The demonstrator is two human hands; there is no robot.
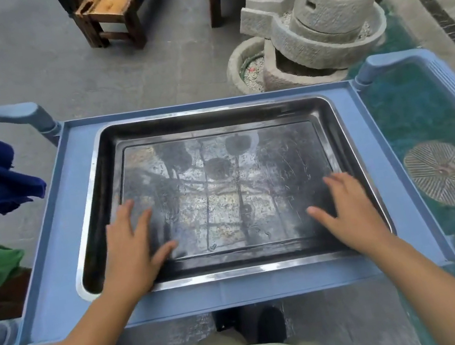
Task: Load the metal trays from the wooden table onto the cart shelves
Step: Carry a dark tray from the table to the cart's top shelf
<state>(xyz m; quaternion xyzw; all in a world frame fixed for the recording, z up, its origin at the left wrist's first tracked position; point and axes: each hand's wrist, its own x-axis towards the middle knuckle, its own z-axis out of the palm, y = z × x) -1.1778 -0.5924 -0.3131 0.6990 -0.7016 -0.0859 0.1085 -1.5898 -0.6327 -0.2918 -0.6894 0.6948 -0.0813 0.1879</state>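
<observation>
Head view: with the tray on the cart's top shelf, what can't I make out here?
Lower shelves of the cart: hidden beneath its top shelf and the metal tray.
Stacked trays or one: from above, only one rim shows.
The left hand and right hand: fingers spread over the tray floor; pressing or hovering cannot be told from above.
Remaining trays: none in frame; the lower left corner is blurred.

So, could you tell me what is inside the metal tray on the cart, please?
Only the left hand and right hand, fingers spread, over the bottom of the tray. The cart shelf beneath it is covered.
</observation>
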